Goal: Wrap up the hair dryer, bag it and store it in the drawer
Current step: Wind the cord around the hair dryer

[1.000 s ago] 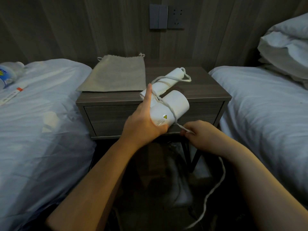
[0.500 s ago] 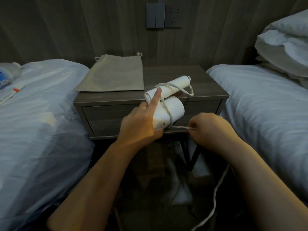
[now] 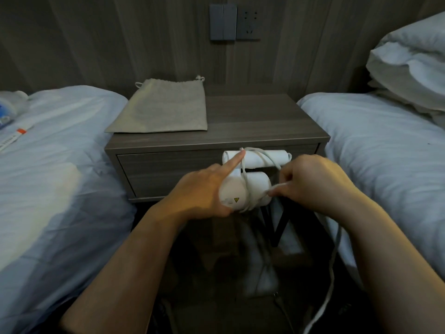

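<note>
Left hand (image 3: 204,191) fingers clamp the hair dryer (image 3: 245,186) mid-air, right hand (image 3: 310,182) fingers seemingly pinch the cord (image 3: 333,259) beside it; slack tension there could unravel the loops.

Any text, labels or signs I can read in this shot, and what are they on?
No legible words.
Hair dryer: yellow warning triangle, print beside it too blurred.
Strip on left bed: print too small.
Bottle: blue label, unreadable.
Wall outlet: no text.
</note>
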Tool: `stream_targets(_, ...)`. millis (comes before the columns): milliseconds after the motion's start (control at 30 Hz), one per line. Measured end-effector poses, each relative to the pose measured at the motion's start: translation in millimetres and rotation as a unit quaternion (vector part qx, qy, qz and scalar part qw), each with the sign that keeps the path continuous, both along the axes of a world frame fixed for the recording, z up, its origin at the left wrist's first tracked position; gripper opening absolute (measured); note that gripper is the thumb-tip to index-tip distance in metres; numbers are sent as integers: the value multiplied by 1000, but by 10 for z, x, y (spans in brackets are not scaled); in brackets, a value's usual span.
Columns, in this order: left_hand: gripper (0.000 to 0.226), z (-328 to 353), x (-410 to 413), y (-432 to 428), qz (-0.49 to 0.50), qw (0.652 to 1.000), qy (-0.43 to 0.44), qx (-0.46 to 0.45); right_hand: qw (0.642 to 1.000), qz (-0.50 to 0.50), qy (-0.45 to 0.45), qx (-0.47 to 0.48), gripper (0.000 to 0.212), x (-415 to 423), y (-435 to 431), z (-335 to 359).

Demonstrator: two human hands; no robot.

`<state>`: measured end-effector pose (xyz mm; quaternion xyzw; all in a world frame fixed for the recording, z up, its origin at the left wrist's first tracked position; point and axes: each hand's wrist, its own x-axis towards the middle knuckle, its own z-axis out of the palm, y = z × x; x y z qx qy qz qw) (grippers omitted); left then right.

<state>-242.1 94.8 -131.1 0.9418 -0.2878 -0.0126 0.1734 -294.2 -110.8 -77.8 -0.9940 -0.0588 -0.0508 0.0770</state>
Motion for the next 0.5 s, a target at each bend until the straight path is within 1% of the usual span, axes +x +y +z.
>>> stream_targets(100, 114, -33, 1, 8, 0, 1000, -25, 19, 986, 70, 90, 119, 16, 18, -124, 15)
stream_targets(167, 115, -40, 16, 15, 5, 999, -29, 23, 975, 97, 110, 167, 20, 26, -190, 9)
stream_targets(200, 115, -40, 24, 20, 6, 999, -25, 20, 976, 96, 89, 174, 20, 40, -206, -19)
stream_targets(233, 115, -39, 31, 23, 4, 1000, -20, 14, 982, 80, 37, 170, 16, 57, -202, -51)
stream_targets(267, 115, -37, 32, 25, 2, 1000, -17, 11, 987, 50, -36, 147, 10, 74, -190, -81)
stream_targets(300, 115, -34, 29, 25, -1, 1000, -16, 9, 987, 14, -109, 116, 11, 84, -168, -100)
stream_targets(333, 114, -37, 22, 24, -6, 1000, -15, 10, 982, -15, -163, 90, 23, 86, -148, -121)
stream_targets(367, 114, -42, 14, 20, -13, 1000, -12, 9, 977, -34, -195, 76, 34, 86, -133, -133)
stream_targets(400, 113, -45, 1, 12, -21, 1000, -8, 9, 974, -45, -210, 74, 40, 89, -123, -139)
stream_targets(433, 112, -50, -12, 4, -31, 999, -7, 9, 974, -47, -206, 81, 43, 93, -117, -139)
stream_targets(500, 111, -73, -37, -15, -54, 998, -26, 23, 980, -29, -161, 117, 43, 119, -118, -142)
